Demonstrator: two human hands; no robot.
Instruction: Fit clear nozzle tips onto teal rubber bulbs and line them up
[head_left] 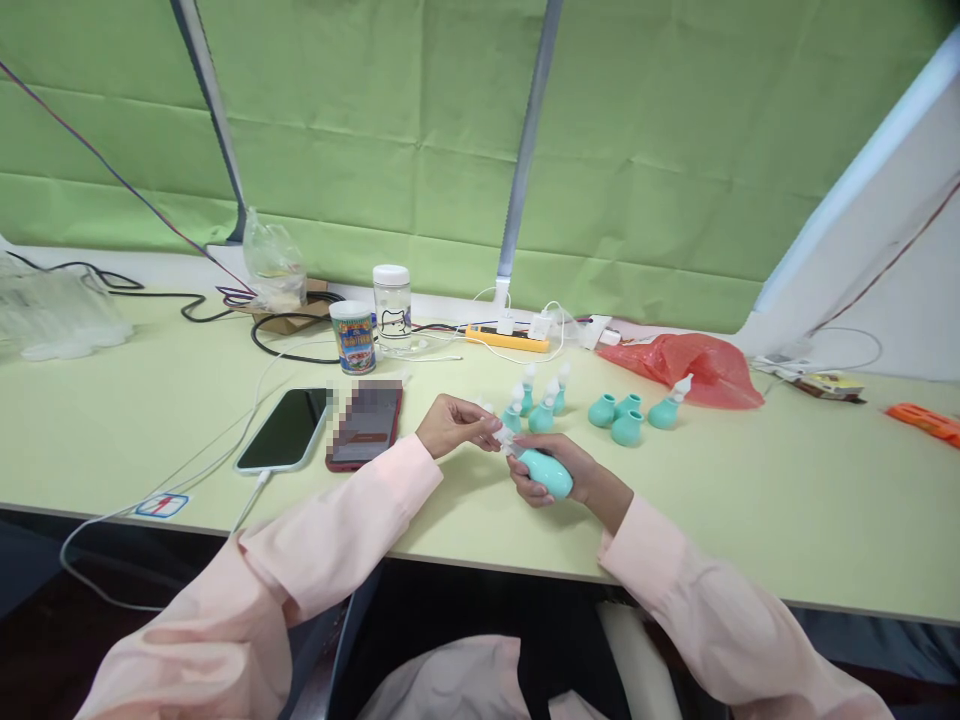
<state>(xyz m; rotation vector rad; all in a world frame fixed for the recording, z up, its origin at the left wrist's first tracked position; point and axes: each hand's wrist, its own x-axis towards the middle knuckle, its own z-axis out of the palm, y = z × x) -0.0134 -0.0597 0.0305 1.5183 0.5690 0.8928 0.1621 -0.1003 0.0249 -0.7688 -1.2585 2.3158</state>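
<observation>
My right hand [559, 465] is wrapped round a teal squeeze bulb [549, 474], held tilted above the table's front part. My left hand [457, 425] pinches a whitish translucent nozzle [504, 436] at the bulb's mouth; whether the two are joined I cannot tell. Just beyond my hands stand several teal bulbs fitted with white nozzles [541, 415]. To their right sit three bulbs without nozzles [627, 428], their round mouths showing. Beside these, one more bulb with a nozzle [664, 412] leans to the right.
Two phones [285, 430] lie left of my hands, one plugged into a white cable. Behind them stand a printed paper cup [353, 338] and a lidded clear jar [393, 305]. A yellow power strip [508, 338] and red plastic bag [694, 368] lie along the back.
</observation>
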